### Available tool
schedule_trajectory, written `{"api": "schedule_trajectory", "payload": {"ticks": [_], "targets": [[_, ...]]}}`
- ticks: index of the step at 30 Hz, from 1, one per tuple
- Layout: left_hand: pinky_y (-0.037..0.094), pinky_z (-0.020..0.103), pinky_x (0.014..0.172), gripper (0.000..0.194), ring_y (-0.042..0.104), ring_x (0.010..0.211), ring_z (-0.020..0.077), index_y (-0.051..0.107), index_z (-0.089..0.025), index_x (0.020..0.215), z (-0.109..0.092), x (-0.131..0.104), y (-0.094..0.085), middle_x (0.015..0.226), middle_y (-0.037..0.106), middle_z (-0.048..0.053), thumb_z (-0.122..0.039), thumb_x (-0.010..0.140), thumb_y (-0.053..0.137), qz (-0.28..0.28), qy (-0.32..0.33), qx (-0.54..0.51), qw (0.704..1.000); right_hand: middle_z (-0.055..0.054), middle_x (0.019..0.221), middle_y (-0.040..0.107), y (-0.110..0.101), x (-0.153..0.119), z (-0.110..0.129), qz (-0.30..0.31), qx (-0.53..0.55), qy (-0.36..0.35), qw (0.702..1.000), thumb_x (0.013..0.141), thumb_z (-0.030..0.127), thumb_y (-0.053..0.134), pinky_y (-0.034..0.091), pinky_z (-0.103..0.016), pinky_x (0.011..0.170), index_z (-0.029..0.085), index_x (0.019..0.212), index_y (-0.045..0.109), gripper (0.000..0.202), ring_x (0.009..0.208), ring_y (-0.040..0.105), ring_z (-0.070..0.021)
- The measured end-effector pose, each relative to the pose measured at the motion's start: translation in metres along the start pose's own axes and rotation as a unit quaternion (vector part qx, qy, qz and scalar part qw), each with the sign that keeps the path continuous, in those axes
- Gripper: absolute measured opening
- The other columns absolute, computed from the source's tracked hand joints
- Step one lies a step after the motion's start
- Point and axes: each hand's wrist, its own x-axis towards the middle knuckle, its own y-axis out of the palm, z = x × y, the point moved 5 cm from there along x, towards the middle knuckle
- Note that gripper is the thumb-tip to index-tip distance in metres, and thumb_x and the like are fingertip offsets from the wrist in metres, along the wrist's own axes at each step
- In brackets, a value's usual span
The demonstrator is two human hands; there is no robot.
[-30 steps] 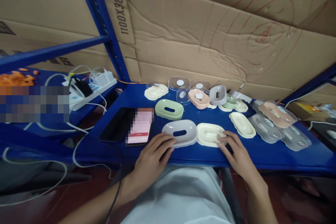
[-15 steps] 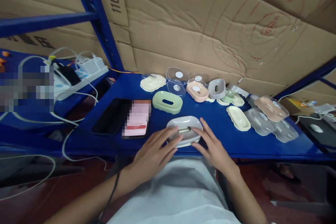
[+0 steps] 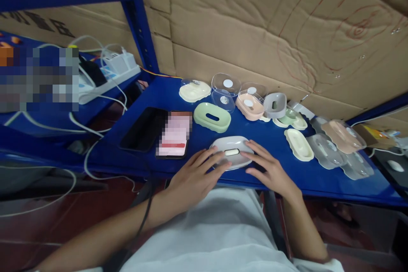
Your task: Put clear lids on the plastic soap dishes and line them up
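A brown cardboard sheet (image 3: 229, 29) fills the far side, its printing cut off at the top. Before it stretches a blue worktop (image 3: 267, 129). On a blue surface at the left, a mosaic patch hides whatever lies there. At the near middle of the worktop, the left hand (image 3: 197, 176) and right hand (image 3: 270, 170) have their fingers spread, tips on opposite ends of one pale grey, glossy oval dish; whether they grip or merely rest cannot be told. At the right overlap one peach piece (image 3: 342, 134) and several translucent grey pieces (image 3: 328, 151), too layered to count. Left of the hands lie two flat devices: one black tablet-like slab (image 3: 145, 129) and one phone with a lit screen (image 3: 174, 148), partly pixelated. The pale grey dish (image 3: 236, 142) has its ends partly covered by fingers. One light green oval dish (image 3: 204, 110) sits just beyond it, to the left. At the far side, clear lids (image 3: 219, 81) overlap, at least three. One cream oval piece (image 3: 298, 144) lies right of the hands. Smallest, one cream bar (image 3: 231, 152) shows in the pale grey dish's slot.
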Motion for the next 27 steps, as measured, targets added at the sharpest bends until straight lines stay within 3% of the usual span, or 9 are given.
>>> {"api": "schedule_trajectory", "payload": {"ticks": [3,6,8,10,12,15,18,22,27], "targets": [[0.050,0.046,0.120,0.042,0.048,0.152,0.0297,0.063,-0.022,0.148,0.001,-0.001,0.000,0.150,0.066,0.009,-0.018,0.108,0.051,0.005,0.001,-0.013,1.000,-0.013,0.162,0.056,-0.044,0.017,-0.040,-0.073,-0.095,0.055,0.991,0.109,0.046,0.056,0.044,-0.059,0.125,0.029,0.159,0.054,0.053,0.152,0.052,-0.0329],[0.050,0.046,0.120,0.042,0.047,0.153,0.0298,0.063,-0.022,0.148,0.001,-0.001,-0.001,0.151,0.065,0.009,-0.016,0.108,0.050,0.005,0.005,-0.012,1.000,-0.022,0.155,0.060,-0.094,0.044,-0.093,-0.174,-0.207,0.148,0.951,0.105,0.056,0.056,0.046,-0.065,0.118,0.020,0.159,0.051,0.065,0.143,0.058,-0.0406],[0.050,0.046,0.120,0.042,0.048,0.153,0.0298,0.063,-0.022,0.148,0.001,-0.001,-0.001,0.152,0.064,0.009,-0.017,0.108,0.050,0.006,0.004,-0.010,1.000,-0.025,0.157,0.055,-0.106,0.065,-0.114,-0.178,-0.263,0.185,0.930,0.104,0.058,0.056,0.046,-0.069,0.113,0.017,0.155,0.055,0.065,0.142,0.056,-0.0455],[0.050,0.046,0.120,0.042,0.048,0.152,0.0298,0.063,-0.023,0.148,0.001,-0.001,-0.001,0.152,0.064,0.008,-0.018,0.108,0.050,0.008,0.006,-0.010,1.000,-0.025,0.159,0.054,-0.099,0.082,-0.112,-0.195,-0.286,0.170,0.923,0.106,0.053,0.053,0.043,-0.069,0.113,0.018,0.148,0.061,0.056,0.143,0.055,-0.0445],[0.051,0.047,0.120,0.042,0.049,0.152,0.0298,0.063,-0.023,0.148,0.001,-0.001,-0.002,0.151,0.065,0.009,-0.017,0.108,0.050,0.010,0.010,-0.012,1.000,-0.021,0.156,0.058,-0.077,0.092,-0.089,-0.199,-0.273,0.098,0.936,0.110,0.045,0.049,0.041,-0.063,0.117,0.019,0.144,0.063,0.046,0.144,0.055,-0.0387],[0.052,0.046,0.120,0.038,0.050,0.151,0.0292,0.065,-0.022,0.144,0.000,-0.003,-0.003,0.148,0.067,0.009,-0.018,0.108,0.053,0.004,0.019,-0.023,1.000,-0.015,0.153,0.064,-0.030,0.095,-0.045,-0.092,-0.226,-0.050,0.968,0.112,0.036,0.046,0.039,-0.054,0.120,0.022,0.147,0.063,0.041,0.145,0.055,-0.0310],[0.053,0.043,0.118,0.031,0.054,0.148,0.0270,0.070,-0.023,0.135,0.000,-0.004,-0.005,0.141,0.070,0.008,-0.019,0.106,0.058,-0.004,0.025,-0.050,0.998,-0.011,0.158,0.061,-0.001,0.095,-0.021,0.014,-0.187,-0.125,0.974,0.113,0.031,0.044,0.039,-0.053,0.121,0.025,0.151,0.061,0.043,0.149,0.052,-0.0287],[0.054,0.041,0.118,0.026,0.055,0.146,0.0251,0.072,-0.023,0.127,-0.001,-0.005,-0.007,0.135,0.073,0.007,-0.017,0.105,0.059,-0.020,0.027,-0.067,0.997,-0.012,0.158,0.061,-0.012,0.130,-0.021,0.018,-0.187,-0.133,0.973,0.113,0.027,0.039,0.038,-0.055,0.120,0.022,0.152,0.060,0.044,0.149,0.052,-0.0300],[0.054,0.041,0.118,0.027,0.054,0.146,0.0241,0.072,-0.024,0.128,-0.001,-0.004,-0.008,0.135,0.073,0.006,-0.017,0.106,0.059,-0.017,0.021,-0.065,0.998,-0.020,0.161,0.054,-0.033,0.224,-0.037,-0.038,-0.229,-0.081,0.969,0.111,0.026,0.044,0.037,-0.062,0.115,0.013,0.152,0.056,0.045,0.146,0.050,-0.0397]]}}
